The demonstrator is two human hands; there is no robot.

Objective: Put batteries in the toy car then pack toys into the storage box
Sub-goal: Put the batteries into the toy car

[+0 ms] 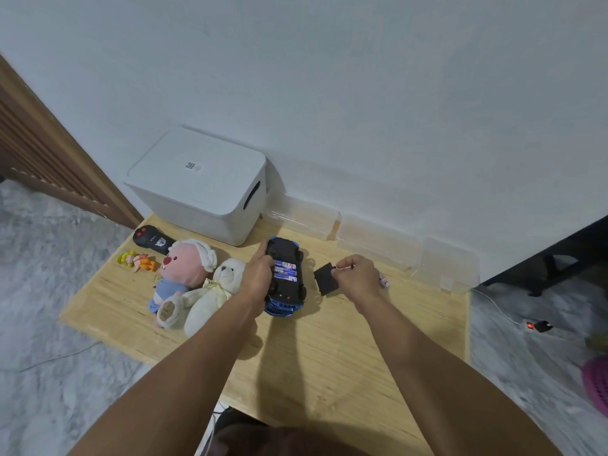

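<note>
Toy car (pixel 285 278) flipped belly-up on bench (pixel 329 350), long axis running away from us toward wall; we can't tell nose from tail. Blue shell, black underside, bay open, blue batteries (pixel 285 271) lying crosswise inside. Left hand (pixel 258 274) grip wrapped round car's left side, hiding that flank. Right hand (pixel 357 274) grip pinching black battery cover (pixel 325 279) just right of car; small object behind this hand unclear. White storage box (pixel 200 185) behind, lid on.
</note>
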